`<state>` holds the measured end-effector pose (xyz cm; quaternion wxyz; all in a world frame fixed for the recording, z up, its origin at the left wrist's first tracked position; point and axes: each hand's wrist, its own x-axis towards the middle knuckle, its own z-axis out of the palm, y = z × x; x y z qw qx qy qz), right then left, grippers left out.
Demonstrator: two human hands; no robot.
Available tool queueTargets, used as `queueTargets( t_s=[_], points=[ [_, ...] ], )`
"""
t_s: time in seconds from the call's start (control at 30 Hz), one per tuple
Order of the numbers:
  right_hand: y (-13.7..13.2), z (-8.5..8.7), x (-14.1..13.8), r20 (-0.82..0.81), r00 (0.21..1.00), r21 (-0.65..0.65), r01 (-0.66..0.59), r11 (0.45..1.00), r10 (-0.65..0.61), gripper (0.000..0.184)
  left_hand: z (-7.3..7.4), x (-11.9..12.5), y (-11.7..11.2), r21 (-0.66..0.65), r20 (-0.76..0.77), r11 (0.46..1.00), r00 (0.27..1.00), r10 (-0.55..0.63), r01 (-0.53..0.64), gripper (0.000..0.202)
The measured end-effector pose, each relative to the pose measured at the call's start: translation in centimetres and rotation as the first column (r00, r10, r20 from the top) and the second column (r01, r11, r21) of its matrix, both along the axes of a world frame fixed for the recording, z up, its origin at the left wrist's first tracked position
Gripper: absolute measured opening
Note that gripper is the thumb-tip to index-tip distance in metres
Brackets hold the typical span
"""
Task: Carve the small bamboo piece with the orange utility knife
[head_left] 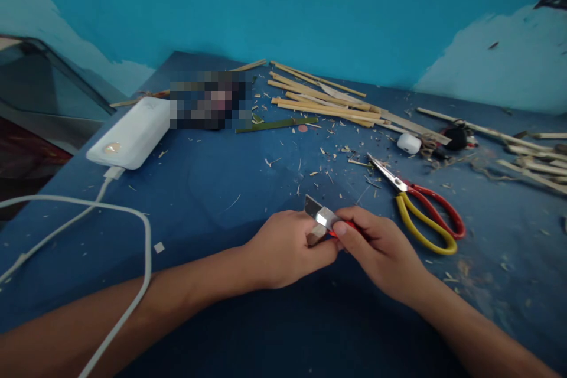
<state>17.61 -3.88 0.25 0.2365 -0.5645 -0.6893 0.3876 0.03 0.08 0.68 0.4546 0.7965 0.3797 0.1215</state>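
Note:
My right hand is closed around a utility knife with a red handle. Its short, wide blade points up and to the left, over the fingers of my left hand. That left hand is closed too, gripping a small brownish piece of wood just under the knife; most of the piece is hidden by the fingers. The two hands meet above the front of the blue table. Right of them lies a pair of scissors with one red and one yellow handle, blades slightly apart.
Several thin bamboo sticks lie toward the wall, with more sticks at far right. A green strip, a white earbud case and shavings are scattered about. A white power bank trails a cable across my left forearm.

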Motion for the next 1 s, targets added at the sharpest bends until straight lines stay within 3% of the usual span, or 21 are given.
queueTargets(
  t_s=[1.0],
  points=[
    [0.07,0.13,-0.03,0.003,1.0,0.003,-0.013,1.0,0.013,0.021,0.14,0.0,-0.11,-0.029,-0.004,1.0,1.0,-0.001,0.001,0.037]
  ],
)
